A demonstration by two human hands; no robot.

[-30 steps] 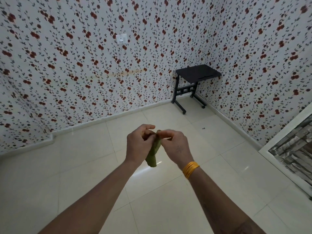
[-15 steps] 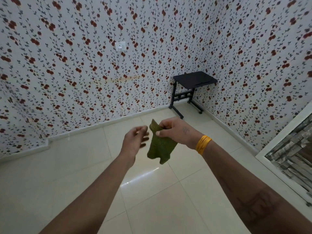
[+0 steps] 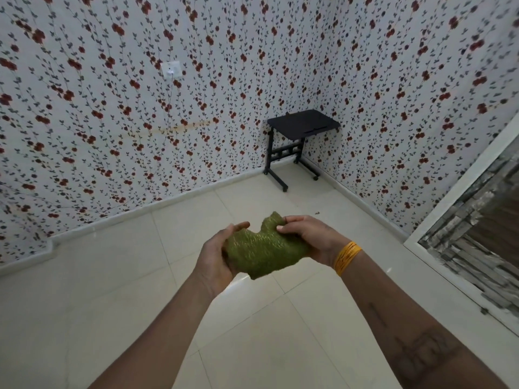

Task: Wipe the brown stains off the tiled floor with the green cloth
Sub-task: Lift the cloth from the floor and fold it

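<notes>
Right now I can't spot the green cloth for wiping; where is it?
In the head view the green cloth is at centre, held above the tiled floor between the left hand and right hand.

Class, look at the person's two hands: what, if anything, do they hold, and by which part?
Both hold the green cloth: left hand grips its left edge, right hand its right edge.

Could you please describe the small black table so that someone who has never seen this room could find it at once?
Look to the far corner where the two flowered walls meet. The black table stands there on the tiled floor, on a thin frame with castors. It is the only furniture in view.
</notes>
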